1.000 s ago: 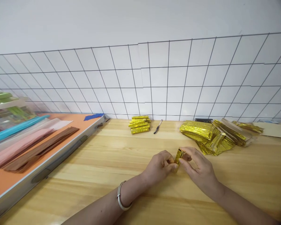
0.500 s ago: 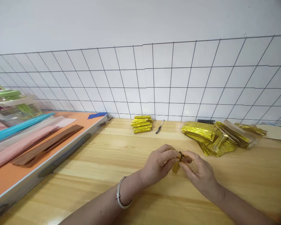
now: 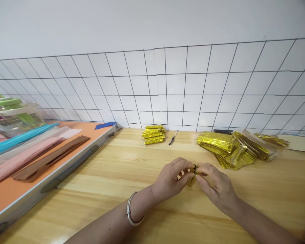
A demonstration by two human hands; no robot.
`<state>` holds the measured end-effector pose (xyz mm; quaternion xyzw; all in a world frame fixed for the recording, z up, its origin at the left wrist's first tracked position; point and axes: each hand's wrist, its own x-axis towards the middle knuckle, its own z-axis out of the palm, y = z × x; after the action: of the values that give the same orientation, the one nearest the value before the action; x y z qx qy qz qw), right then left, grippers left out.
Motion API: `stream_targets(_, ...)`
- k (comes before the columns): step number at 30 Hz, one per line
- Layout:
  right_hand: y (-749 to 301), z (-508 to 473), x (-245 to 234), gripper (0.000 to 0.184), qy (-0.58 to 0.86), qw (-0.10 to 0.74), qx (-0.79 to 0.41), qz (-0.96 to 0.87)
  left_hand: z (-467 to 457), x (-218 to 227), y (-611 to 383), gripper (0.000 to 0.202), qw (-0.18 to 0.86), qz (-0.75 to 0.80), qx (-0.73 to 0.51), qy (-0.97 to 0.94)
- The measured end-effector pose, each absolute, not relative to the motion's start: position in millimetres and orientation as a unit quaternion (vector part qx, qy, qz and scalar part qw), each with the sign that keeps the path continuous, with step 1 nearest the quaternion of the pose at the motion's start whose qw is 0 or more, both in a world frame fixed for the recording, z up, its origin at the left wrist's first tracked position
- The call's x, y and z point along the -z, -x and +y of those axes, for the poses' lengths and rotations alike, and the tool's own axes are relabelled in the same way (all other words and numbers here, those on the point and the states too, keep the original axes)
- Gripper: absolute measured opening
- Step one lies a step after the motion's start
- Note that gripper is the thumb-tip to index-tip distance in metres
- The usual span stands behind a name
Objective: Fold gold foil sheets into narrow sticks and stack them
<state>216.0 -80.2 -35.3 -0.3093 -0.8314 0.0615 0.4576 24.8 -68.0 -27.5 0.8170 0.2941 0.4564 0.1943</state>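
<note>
Between my fingertips is a small piece of gold foil [image 3: 190, 182], folded or rolled, with a dark end near its top. My left hand [image 3: 173, 177], a silver bangle [image 3: 131, 210] on its wrist, pinches it from the left. From the right, my right hand [image 3: 215, 185] pinches the same piece with thumb and fingers. The fingers cover most of the foil, so its full shape is hidden. Both hands are just above the wooden table [image 3: 101, 203].
Small gold foil rolls [image 3: 154, 135] lie stacked by the wall beside a pen [image 3: 173, 138]. Gold foil sheets [image 3: 216, 141] are heaped at right. At left, an orange-topped board [image 3: 73, 149] carries brown [image 3: 51, 157], pink and blue crepe strips; a green-lidded jar [image 3: 8, 103] stands behind.
My fingers have shifted slightly around the gold foil, with the left fingertips more spread and the thumb lower. The things on the table have not moved.
</note>
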Motion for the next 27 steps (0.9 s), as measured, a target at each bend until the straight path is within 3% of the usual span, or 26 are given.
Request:
stream_targets(11, -215, -81, 29, 0.032, 0.297, 0.45, -0.061, -0.84, -72, 25, -29, 0.023, 0.181, 0.318, -0.465, -0.806)
stream_targets(27, -215, -79, 22, 0.021, 0.321, 0.437, -0.052, -0.839, -76, 30, -37, 0.029, 0.183, 0.341, -0.479, -0.788)
